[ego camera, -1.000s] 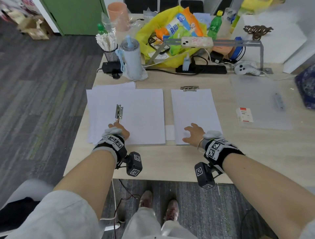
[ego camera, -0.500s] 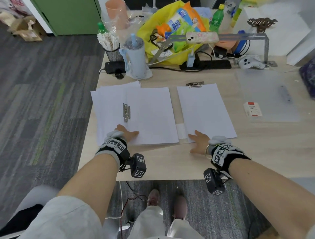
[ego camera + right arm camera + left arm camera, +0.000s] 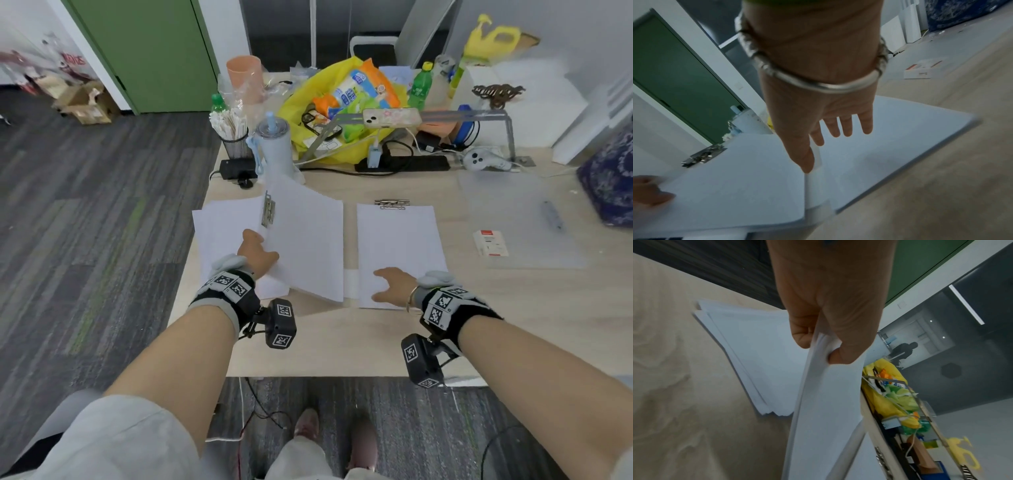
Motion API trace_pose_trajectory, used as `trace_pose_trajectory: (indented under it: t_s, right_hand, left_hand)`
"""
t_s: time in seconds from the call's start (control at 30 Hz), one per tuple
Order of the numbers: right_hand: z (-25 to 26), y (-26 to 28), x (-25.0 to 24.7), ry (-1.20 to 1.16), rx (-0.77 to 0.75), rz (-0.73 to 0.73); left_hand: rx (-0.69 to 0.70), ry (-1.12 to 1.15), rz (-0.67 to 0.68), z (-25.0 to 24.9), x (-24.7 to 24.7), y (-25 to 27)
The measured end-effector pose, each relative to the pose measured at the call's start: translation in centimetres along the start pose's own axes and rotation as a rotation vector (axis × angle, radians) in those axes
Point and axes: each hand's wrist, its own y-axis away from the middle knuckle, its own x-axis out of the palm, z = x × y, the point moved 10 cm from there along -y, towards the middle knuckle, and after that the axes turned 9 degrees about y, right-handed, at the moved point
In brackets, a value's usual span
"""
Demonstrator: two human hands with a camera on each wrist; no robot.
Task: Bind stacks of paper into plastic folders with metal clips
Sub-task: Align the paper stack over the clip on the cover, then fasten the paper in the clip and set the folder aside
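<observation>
Two hands work the open folder at the desk's near edge. The right hand (image 3: 394, 286) lies flat with straight fingers, pinning the right-hand stack (image 3: 400, 253). The left hand (image 3: 255, 255) pinches the outer edge of the left flap (image 3: 308, 240), tilted up off the desk (image 3: 342, 342) with a metal clip (image 3: 268, 214) along its raised edge. Risk, as I read it: swing too fast and the sheets slide from that clip. Loose sheets (image 3: 222, 233) beneath could drag along. Farther back, a second clip (image 3: 392, 204) tops the right stack.
</observation>
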Motion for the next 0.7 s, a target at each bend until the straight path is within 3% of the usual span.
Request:
trace_pose_trajectory:
  t_s: [0.17, 0.33, 0.7]
  right_hand:
    - [1.4, 2.0, -4.6, -0.102, -0.093, -0.116]
    - [2.6, 4.4, -8.1, -0.162, -0.195, -0.196]
    - [2.2, 7.5, -10.6, -0.413, -0.3, -0.272]
  left_hand:
    - [0.117, 0.038, -0.05, -4.6, 0.5, 2.0]
    - [0.255, 0.003, -0.007, -8.5, 2.7, 5.1]
    - [0.475, -0.059, 0.046, -13.8, 9.2, 9.5]
